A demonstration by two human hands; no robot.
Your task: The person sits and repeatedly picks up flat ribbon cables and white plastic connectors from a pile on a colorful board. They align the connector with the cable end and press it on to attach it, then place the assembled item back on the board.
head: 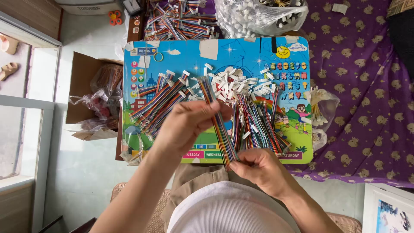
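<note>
Ribbon cable (217, 123) stretched over the small table (297, 151), long axis running near to far. Left hand (192, 123) clamped on its far-middle, right hand (258, 170) pinching the near end, nearer the body.

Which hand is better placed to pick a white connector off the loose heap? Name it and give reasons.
Left, probably. The left hand grips the ribbon cable at its upper part, close to the white connectors. The right hand pinches the cable's lower end, nearer the body.

wire piles (254, 125) on desk (241, 56)
</note>
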